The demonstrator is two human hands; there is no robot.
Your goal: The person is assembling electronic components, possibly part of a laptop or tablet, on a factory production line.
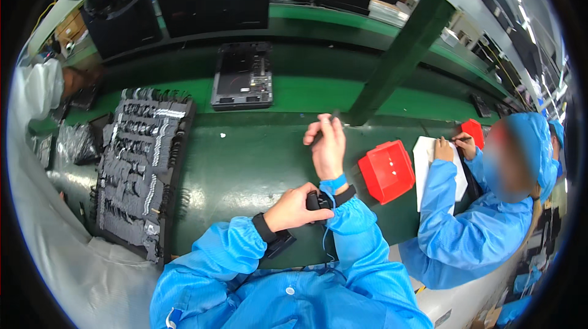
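Note:
My left hand (293,209) is closed round a small black object (313,200) of a kind I cannot make out, right beside my right wrist. My right hand (329,152) is raised above the bench with its fingers curled round a thin dark object, whose end (335,116) shows past the fingertips. A blue wrist strap (334,184) with a thin cord circles my right wrist. Under my left wrist lies a black block-shaped part (280,244), partly hidden by the sleeve.
To the left, a dark tray (138,170) carries rows of small grey-black parts with coiled cables. An opened laptop-like chassis (243,78) sits on the green line beyond the bench. A red bin (387,171) stands at right, near a co-worker in blue (471,225) writing on white paper (427,163).

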